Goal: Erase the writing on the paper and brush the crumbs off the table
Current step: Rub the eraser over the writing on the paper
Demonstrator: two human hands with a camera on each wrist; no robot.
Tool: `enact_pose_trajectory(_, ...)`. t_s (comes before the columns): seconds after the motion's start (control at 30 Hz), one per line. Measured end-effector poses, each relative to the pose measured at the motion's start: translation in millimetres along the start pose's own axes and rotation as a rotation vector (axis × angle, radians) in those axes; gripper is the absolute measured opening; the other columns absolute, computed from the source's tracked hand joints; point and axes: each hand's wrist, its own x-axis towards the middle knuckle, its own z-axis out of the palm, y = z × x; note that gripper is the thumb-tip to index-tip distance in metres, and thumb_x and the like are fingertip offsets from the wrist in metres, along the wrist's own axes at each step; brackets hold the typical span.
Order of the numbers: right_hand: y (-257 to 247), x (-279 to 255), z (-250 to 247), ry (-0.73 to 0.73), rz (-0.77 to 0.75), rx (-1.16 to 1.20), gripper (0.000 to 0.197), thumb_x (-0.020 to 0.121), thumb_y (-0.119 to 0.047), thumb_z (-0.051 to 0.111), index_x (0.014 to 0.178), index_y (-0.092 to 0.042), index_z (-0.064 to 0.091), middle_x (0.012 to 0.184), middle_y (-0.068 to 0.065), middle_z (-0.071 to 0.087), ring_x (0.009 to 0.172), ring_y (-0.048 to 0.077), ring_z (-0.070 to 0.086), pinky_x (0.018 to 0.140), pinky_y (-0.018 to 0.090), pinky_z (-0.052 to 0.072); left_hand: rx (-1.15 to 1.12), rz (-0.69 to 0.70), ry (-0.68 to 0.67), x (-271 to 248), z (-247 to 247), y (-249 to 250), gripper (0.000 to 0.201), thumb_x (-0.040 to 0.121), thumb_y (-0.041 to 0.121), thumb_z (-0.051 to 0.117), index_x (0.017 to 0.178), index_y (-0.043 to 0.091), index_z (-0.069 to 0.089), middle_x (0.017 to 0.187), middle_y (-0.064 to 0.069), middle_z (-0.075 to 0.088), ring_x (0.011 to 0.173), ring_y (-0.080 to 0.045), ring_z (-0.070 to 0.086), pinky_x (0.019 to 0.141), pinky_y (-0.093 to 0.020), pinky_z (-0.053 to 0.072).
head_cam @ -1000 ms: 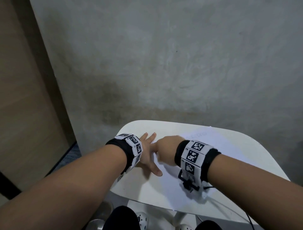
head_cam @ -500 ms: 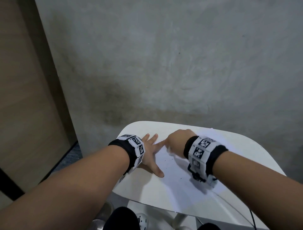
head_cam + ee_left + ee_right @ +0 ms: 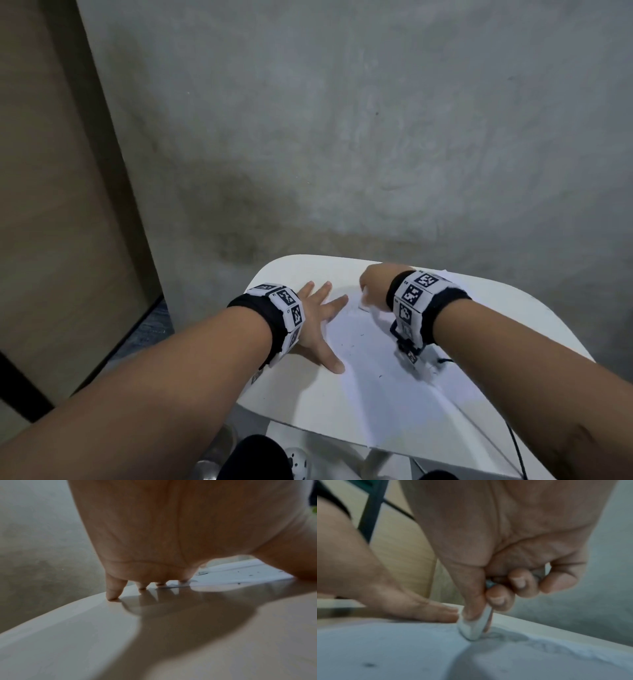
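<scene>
— How many things were on the tabletop (image 3: 534, 318)?

— One sheet of paper (image 3: 387, 383) and one white eraser (image 3: 473, 628), plus two hands. The paper lay flat across the tabletop's middle, reaching its near edge.

— And the hands?

— The left hand (image 3: 317, 320) was spread, fingers straight, pressing down at the paper's left edge (in the left wrist view four fingertips (image 3: 113, 595) touched the surface). The right hand (image 3: 373, 284) was clamped on the eraser, pinching it between thumb and curled fingers, its lower end pressed onto the paper's far part, just beside the left hand's fingertips.

— Crumbs?

— A few dark specks (image 3: 381, 376) were scattered on the paper near its middle; too small and blurred for a firm count.

— Any writing to read?

— Only faint grey marks by the eraser, illegible. Each wrist wore one band (image 3: 416, 294) with black-and-white square code markers; tiny numerals sat beside them, which I couldn't read.
</scene>
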Motion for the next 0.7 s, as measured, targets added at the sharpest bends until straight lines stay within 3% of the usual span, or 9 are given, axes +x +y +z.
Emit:
enact_pose_trajectory(0.13, -29, -7, 4, -0.062, -0.182, -0.044, 0.016, 0.09, -0.018, 0.055, 0.099, -0.01, 0.065, 0.091, 0.002, 0.064, 0.08, 0.021, 0.056, 0.07, 0.028, 0.042, 0.034, 0.0, -0.01, 0, -1, 3, 0.122, 0.067, 0.079, 0.066, 0.154, 0.04, -0.011, 0.161, 0.005, -0.027, 0.146, -0.027, -0.028, 0.115, -0.061, -0.001)
enact_pose_trajectory(0.2, -13, 4, 2, -0.024, -0.103, -0.045, 0.018, 0.088, -0.021, 0.057, 0.096, -0.01, 0.068, 0.099, 0.003, 0.07, 0.083, 0.023, 0.063, 0.068, 0.026, 0.044, 0.013, 0.009, 0.004, 0, 0, 2, 0.125, 0.067, 0.078, 0.067, 0.153, 0.04, -0.015, 0.161, 0.005, -0.027, 0.147, -0.027, -0.026, 0.115, -0.061, 0.0)
enact_pose_trajectory(0.3, -4, 7, 4, 0.038, -0.001, -0.057, 0.009, 0.085, -0.017, 0.055, 0.078, -0.013, 0.06, 0.092, 0.002, 0.069, 0.076, 0.024, 0.06, 0.065, 0.028, 0.047, -0.012, 0.006, 0.004, 0, 1, 0, 0.128, 0.066, 0.078, 0.068, 0.151, 0.041, -0.019, 0.16, 0.005, -0.029, 0.147, -0.027, -0.027, 0.115, -0.062, -0.001)
enact_pose_trajectory(0.4, -19, 2, 8, -0.03, -0.151, -0.048, 0.015, 0.088, -0.016, 0.054, 0.094, -0.008, 0.066, 0.094, 0.004, 0.068, 0.077, 0.022, 0.056, 0.062, 0.023, 0.043, 0.002, 0.007, -0.011, 0, 0, 0, 0.125, 0.066, 0.078, 0.068, 0.152, 0.043, -0.015, 0.16, 0.006, -0.029, 0.146, -0.026, -0.027, 0.115, -0.061, 0.0)
enact_pose_trajectory(0.53, 8, 12, 3, 0.017, 0.032, 0.004, 0.015, 0.082, -0.023, 0.059, 0.091, -0.015, 0.068, 0.095, 0.0, 0.071, 0.085, 0.023, 0.067, 0.074, 0.029, 0.054, -0.033, 0.008, -0.003, -4, 1, 0, 0.129, 0.065, 0.079, 0.068, 0.15, 0.042, -0.021, 0.159, 0.006, -0.03, 0.146, -0.026, -0.027, 0.115, -0.059, -0.003)
enact_pose_trajectory(0.63, 9, 10, 3, 0.01, 0.041, 0.0, 0.008, 0.084, -0.015, 0.052, 0.081, -0.014, 0.06, 0.089, 0.003, 0.067, 0.08, 0.026, 0.062, 0.069, 0.029, 0.05, -0.047, 0.008, 0.025, -9, 0, 2, 0.132, 0.067, 0.076, 0.069, 0.154, 0.029, -0.019, 0.161, 0.005, -0.027, 0.148, -0.024, -0.023, 0.117, -0.055, -0.001)
enact_pose_trajectory(0.7, 12, 9, 3, 0.016, 0.04, 0.009, 0.012, 0.082, -0.017, 0.054, 0.084, -0.012, 0.064, 0.087, 0.003, 0.068, 0.082, 0.027, 0.065, 0.068, 0.03, 0.051, -0.042, -0.02, 0.029, -12, 0, 4, 0.134, 0.068, 0.075, 0.069, 0.154, 0.022, -0.019, 0.161, 0.005, -0.026, 0.148, -0.022, -0.022, 0.118, -0.052, 0.0)
